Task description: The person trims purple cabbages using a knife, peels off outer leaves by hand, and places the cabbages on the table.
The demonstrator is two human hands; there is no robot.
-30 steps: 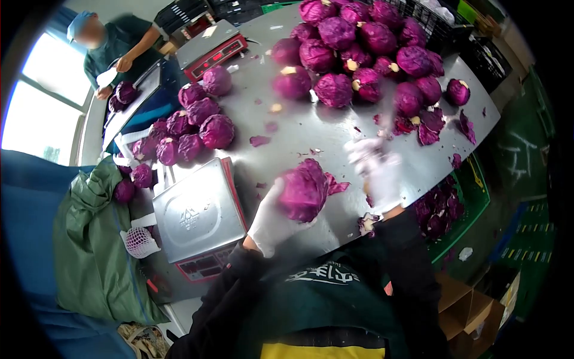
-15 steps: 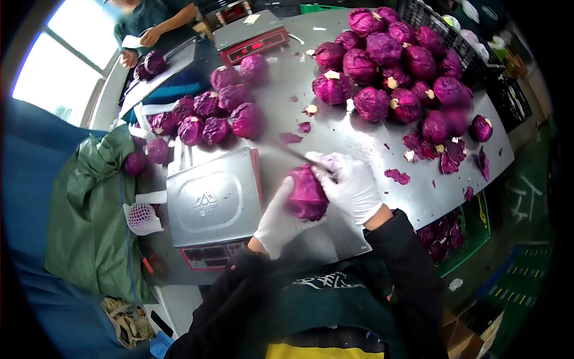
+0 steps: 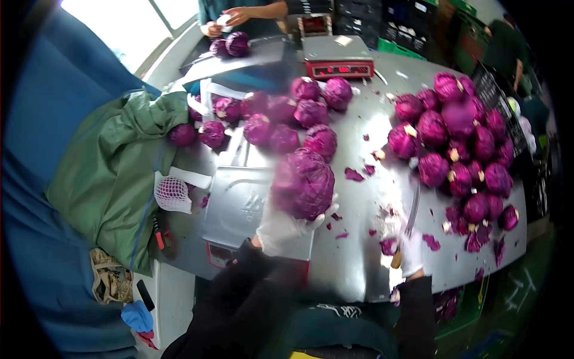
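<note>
My left hand [image 3: 280,230], in a white glove, holds a red cabbage [image 3: 306,184] from below, raised over the right part of the silver weighing scale [image 3: 233,206]. The cabbage hides part of the scale's plate. Lower right, my gloved right hand [image 3: 410,251] is closed round a knife [image 3: 414,209], its curved blade pointing away from me and its wooden handle end showing below the hand. Beneath the knife lie cut leaf scraps [image 3: 388,246] on the metal table [image 3: 359,263]. Several cabbages [image 3: 311,113] stand just beyond the scale.
A large heap of red cabbages [image 3: 457,134] fills the table's right side, before a black crate [image 3: 499,96]. A second scale [image 3: 338,57] stands at the back. Left are a green sack [image 3: 113,173], a white foam net [image 3: 173,192] and a red-handled tool [image 3: 158,236]. A co-worker's hands [image 3: 230,19] are at back left.
My left hand has lifted the cabbage up and over the scale. My right hand has drawn the knife away to the right, apart from the cabbage. The camera view has shifted.
</note>
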